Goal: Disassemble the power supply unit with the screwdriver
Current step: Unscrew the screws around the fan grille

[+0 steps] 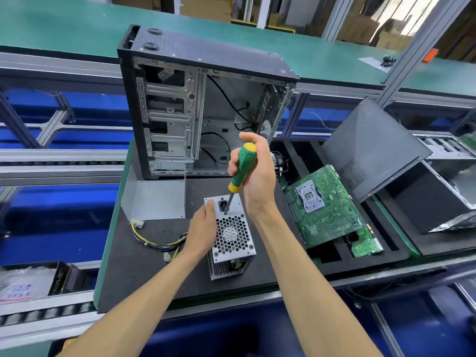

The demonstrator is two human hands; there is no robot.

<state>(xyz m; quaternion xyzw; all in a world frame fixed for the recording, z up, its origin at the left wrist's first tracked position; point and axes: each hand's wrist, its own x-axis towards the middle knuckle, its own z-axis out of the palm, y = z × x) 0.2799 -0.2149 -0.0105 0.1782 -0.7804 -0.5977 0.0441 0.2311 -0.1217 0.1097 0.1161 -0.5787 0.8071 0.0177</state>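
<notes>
The silver power supply unit stands on end on the black mat, its honeycomb fan grille facing up. My left hand grips its left side, thumb on the top edge. My right hand grips a green and yellow screwdriver, held almost upright above the unit. The shaft tip touches the top face just below the black power socket. A bundle of yellow and black cables trails left from the unit.
An open black computer case stands behind the unit. A grey metal panel lies to the left. A green motherboard rests in a black foam tray on the right, beside a black side panel.
</notes>
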